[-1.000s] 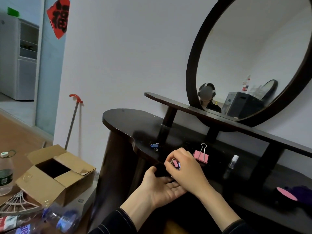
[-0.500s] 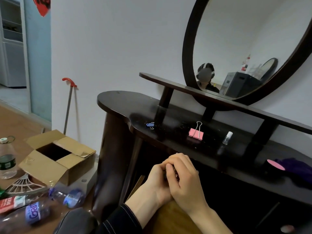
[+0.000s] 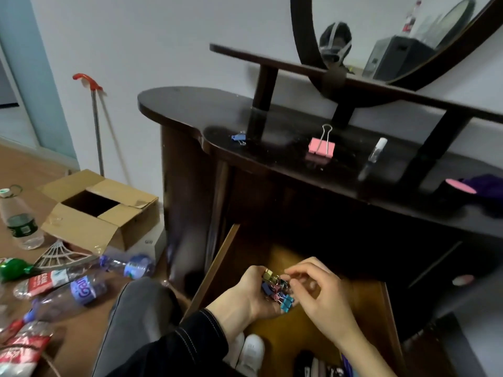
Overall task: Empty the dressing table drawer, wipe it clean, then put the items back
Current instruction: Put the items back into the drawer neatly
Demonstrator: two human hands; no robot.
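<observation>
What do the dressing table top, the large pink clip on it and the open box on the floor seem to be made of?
The dressing table top is probably dark wood or veneer with a glossy lacquer, since it mirrors the clip faintly. The pink clip seems to have a painted metal body and bare silvery wire handles. The box looks like plain brown cardboard, matte, with creased flaps.

Clips point(image 3: 276, 291) above drawer point(image 3: 280, 258); carton point(image 3: 100, 213) left

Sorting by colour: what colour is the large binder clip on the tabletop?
The large binder clip is pink; head view.
</observation>
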